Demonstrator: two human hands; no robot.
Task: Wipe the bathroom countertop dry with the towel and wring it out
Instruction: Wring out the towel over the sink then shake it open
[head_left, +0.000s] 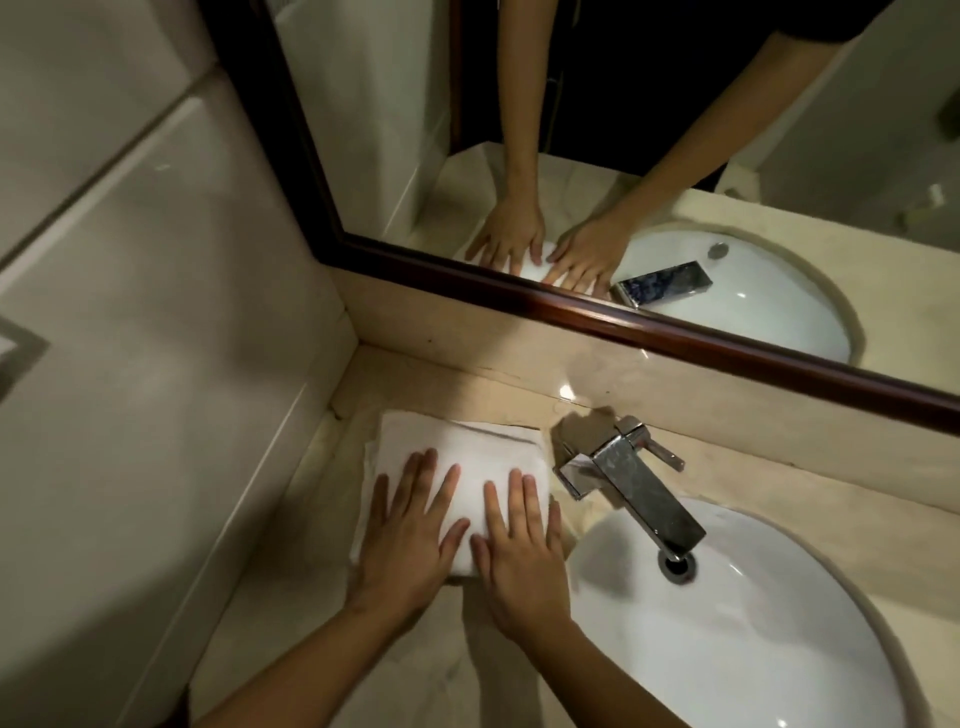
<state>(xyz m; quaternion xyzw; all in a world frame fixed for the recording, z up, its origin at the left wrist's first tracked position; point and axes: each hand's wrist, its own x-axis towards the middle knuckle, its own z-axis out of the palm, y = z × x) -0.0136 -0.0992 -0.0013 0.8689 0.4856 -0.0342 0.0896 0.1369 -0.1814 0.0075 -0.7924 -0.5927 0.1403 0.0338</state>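
Observation:
A folded white towel (467, 447) lies flat on the beige marble countertop (322, 613), in the corner left of the faucet. My left hand (410, 540) rests palm down on the towel's near left part, fingers spread. Beside it, touching at the thumbs, my right hand (519, 551) presses flat on the near right part, its wrist over the towel's front edge. Neither hand grips the cloth. The towel's near edge is hidden under both palms.
A square chrome faucet (634, 483) stands right of the towel, its spout over the white oval sink (753, 649) with a drain (675, 564). A dark-framed mirror (597, 317) runs along the back. A tiled wall (156, 312) closes the left side.

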